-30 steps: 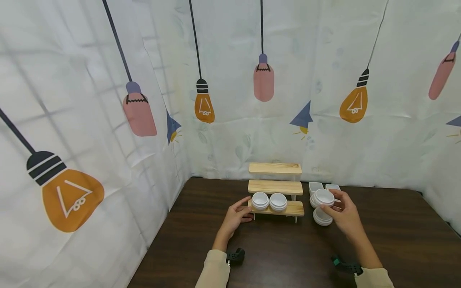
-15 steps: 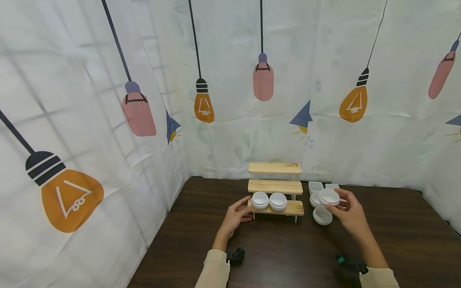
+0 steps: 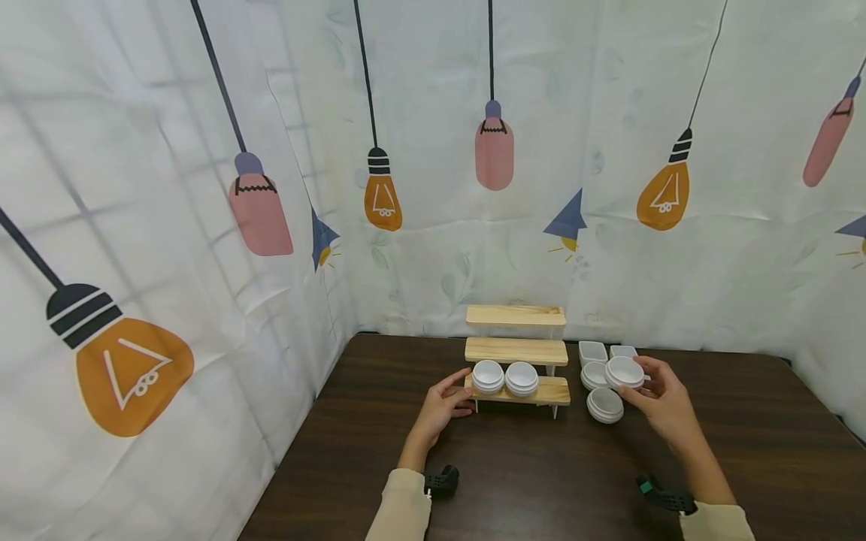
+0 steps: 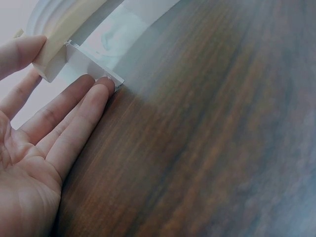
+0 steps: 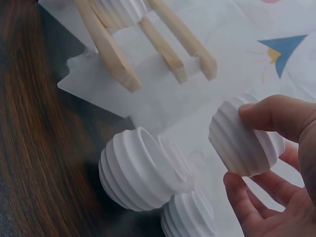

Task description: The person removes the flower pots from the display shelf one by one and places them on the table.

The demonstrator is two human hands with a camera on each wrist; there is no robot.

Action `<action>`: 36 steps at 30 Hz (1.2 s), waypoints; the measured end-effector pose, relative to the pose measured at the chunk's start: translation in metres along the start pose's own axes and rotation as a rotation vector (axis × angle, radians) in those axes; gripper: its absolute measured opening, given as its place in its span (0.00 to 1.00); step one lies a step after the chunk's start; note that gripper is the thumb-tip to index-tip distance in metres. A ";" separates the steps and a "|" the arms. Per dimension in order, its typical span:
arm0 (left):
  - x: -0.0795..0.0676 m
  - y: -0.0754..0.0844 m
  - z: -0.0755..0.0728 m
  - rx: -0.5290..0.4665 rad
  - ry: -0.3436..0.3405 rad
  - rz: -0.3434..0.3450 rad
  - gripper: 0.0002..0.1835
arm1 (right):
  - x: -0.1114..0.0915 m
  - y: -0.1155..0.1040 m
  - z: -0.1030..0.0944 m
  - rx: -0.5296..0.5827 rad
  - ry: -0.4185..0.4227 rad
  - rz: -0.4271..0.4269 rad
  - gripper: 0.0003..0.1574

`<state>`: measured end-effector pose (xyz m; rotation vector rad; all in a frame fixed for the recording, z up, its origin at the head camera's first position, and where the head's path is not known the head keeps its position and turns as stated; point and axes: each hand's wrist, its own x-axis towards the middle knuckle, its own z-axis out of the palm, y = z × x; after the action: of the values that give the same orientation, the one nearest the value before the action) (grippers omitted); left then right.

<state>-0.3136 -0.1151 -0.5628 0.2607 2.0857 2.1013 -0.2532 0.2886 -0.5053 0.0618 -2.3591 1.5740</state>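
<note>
In the head view my left hand [image 3: 436, 413] is at the left end of the lowest board of a three-tier wooden display stand [image 3: 516, 351]. The left wrist view has my thumb and index finger pinching the board's end [image 4: 52, 64], with the other fingers stretched against the clear support [image 4: 94, 66]. Two white ribbed bowls [image 3: 488, 376] stand side by side on that board. My right hand [image 3: 666, 406] pinches another white ribbed bowl [image 5: 239, 136] between thumb and fingers, beside the stand. Below and left of it are more ribbed bowls [image 5: 131, 170].
Two white square dishes [image 3: 592, 351] lie behind the round bowls, right of the stand. The dark wooden table [image 3: 528, 481] reaches back to a white curtain [image 3: 433, 270] printed with lamps. The stand's two upper boards bear nothing.
My right hand has moved slightly right with the bowl, away from the bowl beneath it, which now shows more. My left hand has stayed at the stand.
</note>
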 end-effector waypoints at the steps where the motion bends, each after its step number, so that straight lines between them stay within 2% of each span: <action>1: 0.000 0.000 0.000 -0.001 0.000 -0.001 0.29 | 0.000 0.000 -0.001 -0.005 0.000 0.006 0.41; 16: -0.001 0.001 0.000 0.008 0.001 0.003 0.28 | -0.002 0.008 -0.017 -0.047 0.009 -0.005 0.40; 36: 0.000 -0.001 -0.001 0.007 -0.005 0.000 0.28 | -0.006 0.028 -0.036 -0.098 -0.060 0.022 0.40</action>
<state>-0.3141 -0.1159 -0.5636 0.2661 2.0906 2.0917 -0.2449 0.3314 -0.5195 0.0629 -2.4878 1.4834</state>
